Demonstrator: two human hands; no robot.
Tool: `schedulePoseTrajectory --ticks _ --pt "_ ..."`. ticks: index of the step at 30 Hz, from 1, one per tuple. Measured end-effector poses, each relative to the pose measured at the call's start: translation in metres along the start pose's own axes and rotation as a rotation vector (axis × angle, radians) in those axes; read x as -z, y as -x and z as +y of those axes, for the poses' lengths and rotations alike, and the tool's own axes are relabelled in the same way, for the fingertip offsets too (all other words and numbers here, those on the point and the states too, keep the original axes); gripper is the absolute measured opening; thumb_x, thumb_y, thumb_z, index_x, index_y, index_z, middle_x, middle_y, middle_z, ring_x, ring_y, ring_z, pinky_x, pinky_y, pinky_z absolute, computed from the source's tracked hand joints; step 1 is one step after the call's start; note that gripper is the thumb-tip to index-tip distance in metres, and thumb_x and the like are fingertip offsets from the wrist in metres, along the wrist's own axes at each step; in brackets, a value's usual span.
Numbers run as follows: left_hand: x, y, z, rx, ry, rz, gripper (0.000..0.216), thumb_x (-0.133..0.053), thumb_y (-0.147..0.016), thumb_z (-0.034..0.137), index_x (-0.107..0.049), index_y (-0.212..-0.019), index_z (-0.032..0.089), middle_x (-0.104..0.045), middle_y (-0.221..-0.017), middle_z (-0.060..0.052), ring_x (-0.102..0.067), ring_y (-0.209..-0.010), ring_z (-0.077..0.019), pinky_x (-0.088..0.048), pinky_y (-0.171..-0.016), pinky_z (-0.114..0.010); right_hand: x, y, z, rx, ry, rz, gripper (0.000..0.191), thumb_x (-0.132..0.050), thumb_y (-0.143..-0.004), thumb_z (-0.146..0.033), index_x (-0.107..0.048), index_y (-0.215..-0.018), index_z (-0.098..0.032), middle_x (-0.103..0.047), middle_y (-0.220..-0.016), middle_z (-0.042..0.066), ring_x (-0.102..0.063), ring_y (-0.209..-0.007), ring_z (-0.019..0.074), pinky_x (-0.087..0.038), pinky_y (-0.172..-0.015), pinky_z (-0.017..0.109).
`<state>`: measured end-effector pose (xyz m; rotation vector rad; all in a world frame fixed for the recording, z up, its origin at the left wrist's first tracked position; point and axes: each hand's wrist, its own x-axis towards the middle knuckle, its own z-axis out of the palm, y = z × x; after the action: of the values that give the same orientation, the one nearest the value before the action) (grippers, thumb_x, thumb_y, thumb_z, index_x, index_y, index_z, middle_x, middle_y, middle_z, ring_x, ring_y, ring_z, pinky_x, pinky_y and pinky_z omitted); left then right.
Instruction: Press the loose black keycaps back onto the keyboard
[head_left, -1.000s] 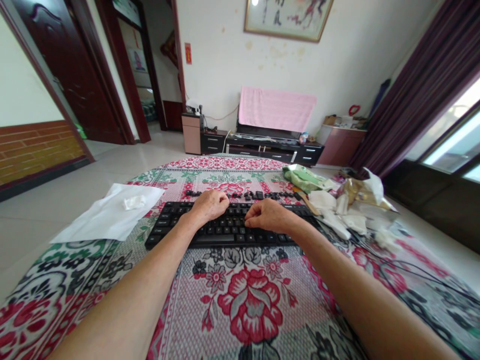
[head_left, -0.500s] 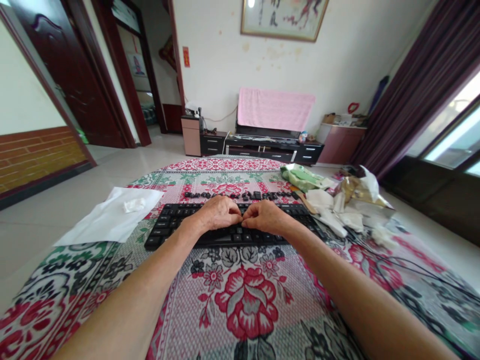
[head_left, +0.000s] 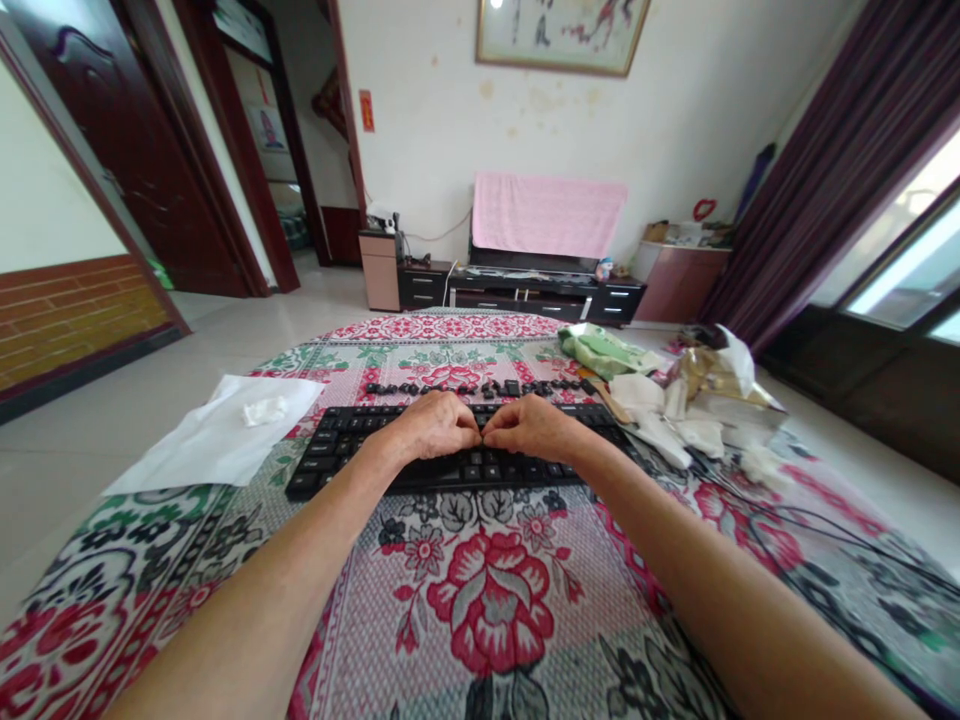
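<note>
A black keyboard (head_left: pixel 352 450) lies on a table covered with a flowered cloth (head_left: pixel 495 600). My left hand (head_left: pixel 431 425) and my right hand (head_left: pixel 532 428) rest over its middle, fingertips pinched and meeting each other above the keys. What they pinch is too small to make out. Behind the keyboard lies a row of loose black keycaps (head_left: pixel 480 387).
A white paper sheet (head_left: pixel 217 440) with a crumpled tissue (head_left: pixel 262 410) lies at the left. At the right sit a green bag (head_left: pixel 600 350), crumpled wrappers and white tissues (head_left: pixel 690 410). Black cables (head_left: pixel 825 540) trail over the cloth at the right. A TV stand stands by the far wall.
My left hand moved right from the keyboard's upper middle and my right hand closed in, so the two now pinch together at the centre. The view tilted slightly.
</note>
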<state>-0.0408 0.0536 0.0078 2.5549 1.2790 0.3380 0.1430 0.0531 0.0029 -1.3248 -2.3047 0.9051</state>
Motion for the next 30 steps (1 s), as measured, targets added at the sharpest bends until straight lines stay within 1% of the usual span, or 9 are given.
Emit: schedulePoseTrajectory --ticks 4,8,15,19,24,27,30 --pt "0.001 0.002 0.004 0.045 0.006 0.009 0.024 -0.048 -0.065 0.034 -0.068 -0.073 0.023 -0.062 -0.059 0.003 -0.053 -0.059 -0.0101 -0.031 -0.050 -0.019 -0.001 0.000 0.000 -0.003 0.026 0.010 0.024 -0.053 -0.063 -0.029 -0.068 -0.076 -0.016 -0.057 -0.056 -0.002 -0.043 -0.048 0.0075 -0.032 -0.045 0.020" --pt "0.001 0.001 0.006 0.046 0.009 0.034 0.024 -0.048 -0.065 0.034 -0.068 -0.071 0.023 -0.060 -0.057 0.004 -0.052 -0.057 -0.0095 -0.030 -0.050 -0.019 -0.002 0.000 -0.002 -0.024 0.031 0.035 0.024 -0.055 -0.061 -0.027 -0.069 -0.075 -0.015 -0.060 -0.058 0.000 -0.044 -0.048 0.0082 -0.033 -0.045 0.020" --pt "0.001 0.000 0.006 0.060 0.037 0.032 0.023 -0.048 -0.064 0.033 -0.068 -0.067 0.021 -0.055 -0.051 0.004 -0.050 -0.053 -0.0091 -0.030 -0.049 -0.019 -0.003 0.001 -0.004 -0.015 0.005 0.063 0.022 -0.056 -0.060 -0.027 -0.069 -0.073 -0.014 -0.062 -0.060 0.002 -0.046 -0.050 0.0089 -0.034 -0.046 0.021" --pt "-0.001 0.000 0.007 0.122 0.056 0.033 0.024 -0.048 -0.063 0.033 -0.067 -0.067 0.020 -0.054 -0.049 0.003 -0.048 -0.051 -0.0092 -0.028 -0.046 -0.019 -0.003 0.001 -0.006 -0.013 0.002 0.071 0.020 -0.057 -0.060 -0.026 -0.069 -0.071 -0.014 -0.062 -0.059 0.001 -0.047 -0.050 0.0090 -0.034 -0.046 0.021" --pt "-0.001 -0.001 0.011 0.170 0.063 0.014 0.023 -0.049 -0.061 0.033 -0.067 -0.067 0.021 -0.056 -0.052 0.003 -0.050 -0.053 -0.0098 -0.029 -0.045 -0.019 -0.004 0.003 -0.008 -0.014 0.010 0.073 0.021 -0.056 -0.060 -0.026 -0.070 -0.071 -0.014 -0.061 -0.058 0.001 -0.046 -0.049 0.0090 -0.034 -0.045 0.021" --pt "-0.002 -0.002 0.014 0.185 0.009 0.037 0.021 -0.049 -0.060 0.030 -0.067 -0.066 0.021 -0.058 -0.053 0.002 -0.052 -0.055 -0.0107 -0.030 -0.047 -0.020 -0.005 0.003 -0.010 -0.013 0.048 0.085 0.020 -0.055 -0.060 -0.024 -0.070 -0.069 -0.014 -0.060 -0.055 0.001 -0.045 -0.049 0.0090 -0.033 -0.045 0.020" --pt "-0.002 -0.002 0.017 0.190 -0.013 0.042 0.020 -0.049 -0.060 0.029 -0.067 -0.064 0.021 -0.060 -0.054 0.002 -0.053 -0.056 -0.0111 -0.031 -0.048 -0.020 -0.004 0.003 -0.012 -0.008 0.070 0.064 0.020 -0.054 -0.060 -0.023 -0.070 -0.068 -0.012 -0.059 -0.054 0.000 -0.044 -0.049 0.0086 -0.033 -0.045 0.020"
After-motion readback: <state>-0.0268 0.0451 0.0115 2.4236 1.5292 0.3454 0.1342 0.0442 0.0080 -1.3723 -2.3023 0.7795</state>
